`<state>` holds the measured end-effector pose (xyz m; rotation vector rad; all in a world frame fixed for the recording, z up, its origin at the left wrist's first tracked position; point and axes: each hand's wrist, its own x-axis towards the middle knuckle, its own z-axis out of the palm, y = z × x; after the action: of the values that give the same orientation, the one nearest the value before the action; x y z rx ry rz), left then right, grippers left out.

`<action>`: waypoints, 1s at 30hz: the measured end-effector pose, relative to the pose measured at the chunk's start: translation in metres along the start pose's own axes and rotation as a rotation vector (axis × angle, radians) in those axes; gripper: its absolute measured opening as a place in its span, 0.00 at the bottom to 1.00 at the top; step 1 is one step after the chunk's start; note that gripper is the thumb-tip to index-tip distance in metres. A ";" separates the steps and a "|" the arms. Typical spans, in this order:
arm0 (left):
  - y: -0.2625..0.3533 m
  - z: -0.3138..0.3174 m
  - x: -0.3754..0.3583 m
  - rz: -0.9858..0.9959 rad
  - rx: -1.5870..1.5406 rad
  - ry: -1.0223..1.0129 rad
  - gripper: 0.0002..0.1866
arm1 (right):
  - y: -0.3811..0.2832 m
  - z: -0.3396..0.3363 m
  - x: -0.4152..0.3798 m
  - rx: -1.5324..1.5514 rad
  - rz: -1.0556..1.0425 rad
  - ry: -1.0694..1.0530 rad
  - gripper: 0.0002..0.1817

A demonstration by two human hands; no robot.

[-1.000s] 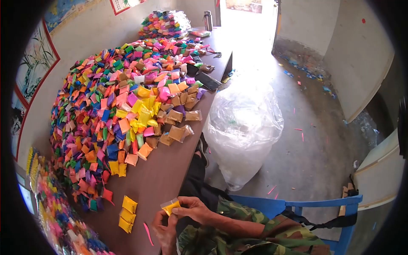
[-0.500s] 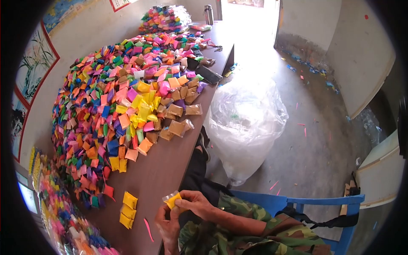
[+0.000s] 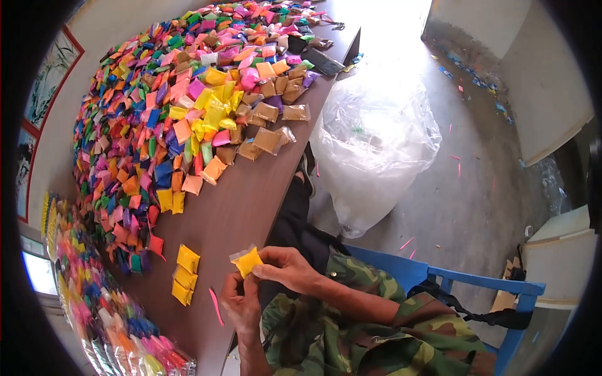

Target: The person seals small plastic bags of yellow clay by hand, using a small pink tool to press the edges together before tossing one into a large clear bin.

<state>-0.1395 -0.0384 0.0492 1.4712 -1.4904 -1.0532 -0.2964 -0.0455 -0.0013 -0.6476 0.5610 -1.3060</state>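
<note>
A small yellow packet (image 3: pixel 248 262) with a clear edge is held up near the table's edge. My right hand (image 3: pixel 290 269) pinches it from the right, thumb over its lower corner. Just below, my left hand (image 3: pixel 241 306) has its thumb and fingertips closed at the packet's lower edge. Several yellow packets (image 3: pixel 185 276) lie in a short column on the brown table (image 3: pixel 235 219), left of my hands. Between them and my left hand is a thin pink strip (image 3: pixel 216 307).
A large heap of colourful packets (image 3: pixel 132 131) covers the table's far side. More packets in clear wrapping (image 3: pixel 113 313) are at lower left. A big clear plastic bag (image 3: pixel 376 144) stands beyond the table edge, near a blue chair (image 3: pixel 483 280). Scraps lie on the floor.
The view has shifted, so the table and heap appear higher. Both hands remain together at the yellow packet, which is now held more upright and shows more of its face.
</note>
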 end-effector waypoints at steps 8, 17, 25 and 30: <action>0.010 0.000 -0.002 -0.094 -0.244 -0.055 0.09 | 0.009 -0.009 0.000 0.019 -0.058 -0.047 0.12; -0.003 -0.003 -0.002 -0.078 -0.326 -0.031 0.04 | -0.001 0.005 0.000 -0.037 0.097 0.008 0.14; 0.008 -0.008 -0.005 -0.144 -0.353 -0.024 0.10 | 0.007 0.003 0.001 -0.142 -0.005 -0.006 0.09; -0.016 -0.015 -0.005 -0.043 -0.270 -0.004 0.11 | 0.006 0.010 0.002 -0.189 0.062 0.015 0.10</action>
<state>-0.1193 -0.0334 0.0397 1.3148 -1.2674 -1.2318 -0.2852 -0.0453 0.0011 -0.7700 0.7173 -1.2101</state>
